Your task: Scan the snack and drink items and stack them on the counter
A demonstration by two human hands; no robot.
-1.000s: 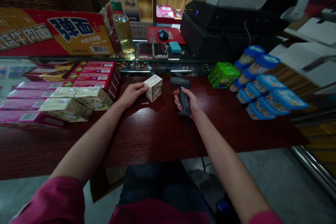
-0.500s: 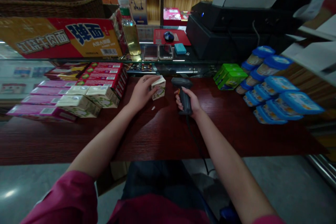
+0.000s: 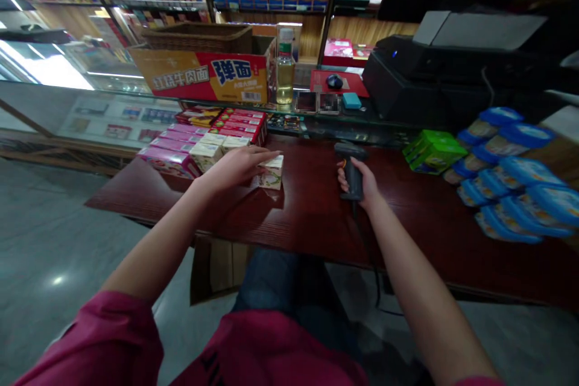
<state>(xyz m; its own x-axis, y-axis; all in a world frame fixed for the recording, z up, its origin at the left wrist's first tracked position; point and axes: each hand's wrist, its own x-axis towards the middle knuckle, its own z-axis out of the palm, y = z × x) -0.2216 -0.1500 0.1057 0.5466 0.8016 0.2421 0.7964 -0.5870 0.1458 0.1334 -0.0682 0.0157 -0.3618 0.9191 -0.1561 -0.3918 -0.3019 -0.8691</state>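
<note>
The left hand lies over the white box, in the left half of the worktop; I cannot tell whether its grip pinches it. Farther right, the right hand wraps its grip round the scanner, apart from the box.

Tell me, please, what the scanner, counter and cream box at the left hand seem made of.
Scanner: probably plastic, matte, judging by its dull body.
Counter: apparently wood or laminate, glossy, given grain lines and reflections.
Cream box: likely card, finish unclear, given crisp edges and print.
</note>
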